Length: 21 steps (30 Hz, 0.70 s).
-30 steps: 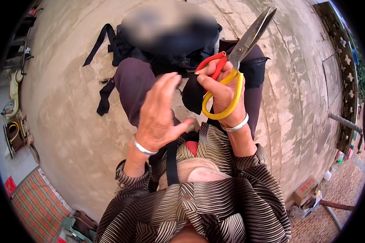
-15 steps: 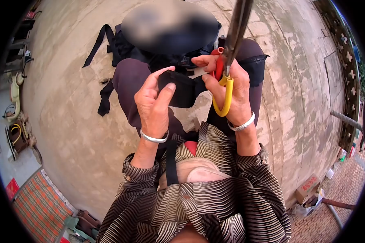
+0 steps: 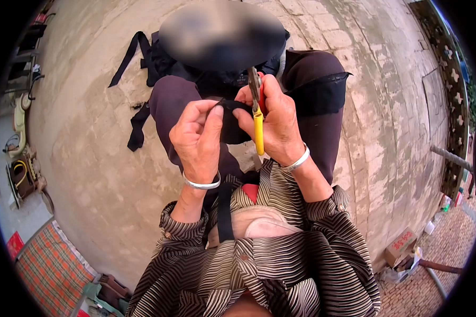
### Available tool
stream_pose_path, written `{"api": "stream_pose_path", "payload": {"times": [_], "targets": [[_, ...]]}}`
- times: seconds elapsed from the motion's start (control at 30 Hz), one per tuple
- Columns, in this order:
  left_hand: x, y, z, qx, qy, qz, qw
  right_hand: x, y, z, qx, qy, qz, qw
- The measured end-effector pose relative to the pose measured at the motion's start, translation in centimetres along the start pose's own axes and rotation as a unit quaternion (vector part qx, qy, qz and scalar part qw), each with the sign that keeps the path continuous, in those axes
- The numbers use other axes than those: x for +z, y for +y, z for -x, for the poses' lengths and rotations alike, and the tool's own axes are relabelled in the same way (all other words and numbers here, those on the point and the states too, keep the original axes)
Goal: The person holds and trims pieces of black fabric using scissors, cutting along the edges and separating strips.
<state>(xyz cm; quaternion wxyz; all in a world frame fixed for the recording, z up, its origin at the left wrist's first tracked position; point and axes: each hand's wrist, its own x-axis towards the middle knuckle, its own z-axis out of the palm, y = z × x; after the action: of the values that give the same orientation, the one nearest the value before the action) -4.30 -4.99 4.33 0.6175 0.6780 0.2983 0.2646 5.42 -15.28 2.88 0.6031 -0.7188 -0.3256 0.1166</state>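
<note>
The piece of black cloth (image 3: 232, 128) is up in the air between my two hands, over the gap between the knees. My left hand (image 3: 197, 138) has its top edge pinched between thumb and fingertips. My right hand (image 3: 282, 128) is closed around the scissors (image 3: 258, 132), with its thumb and fingertips also against the cloth's right part. I get the scissors almost edge-on, so I can't tell whether the blades are parted.

As for progress, the cloth is in hand and its edge is gathered between the fingers, but I see no blade biting into it. Whether it has been trimmed, or how much remains to be cut, I can't judge from here; as I read it, this is handling rather than cutting.

Further out, a dark cloth (image 3: 321, 96) lies over the right knee. On the ground (image 3: 100, 174) to the left lies a crumpled black strip (image 3: 137, 127), and at the far side a long strip (image 3: 127, 62) trails beside a dark bundle (image 3: 173, 67), partly blurred out.
</note>
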Motion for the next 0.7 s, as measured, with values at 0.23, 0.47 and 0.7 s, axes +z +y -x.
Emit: {"api": "stream_pose_path", "payload": {"times": [0.23, 0.47, 0.7], "targets": [[-0.2, -0.4, -0.2, -0.019, -0.031, 0.04, 0.999, 0.3, 0.4, 0.1, 0.066, 0.04, -0.01, 0.997], [-0.3, -1.4, -0.5, -0.061, -0.056, 0.033, 0.996, 0.0, -0.3, 0.1, 0.003, -0.007, -0.009, 1.0], [-0.9, -1.3, -0.8, -0.045, 0.0, 0.128, 0.991, -1.6, -0.1, -0.4, 0.026, -0.062, 0.04, 0.997]]}}
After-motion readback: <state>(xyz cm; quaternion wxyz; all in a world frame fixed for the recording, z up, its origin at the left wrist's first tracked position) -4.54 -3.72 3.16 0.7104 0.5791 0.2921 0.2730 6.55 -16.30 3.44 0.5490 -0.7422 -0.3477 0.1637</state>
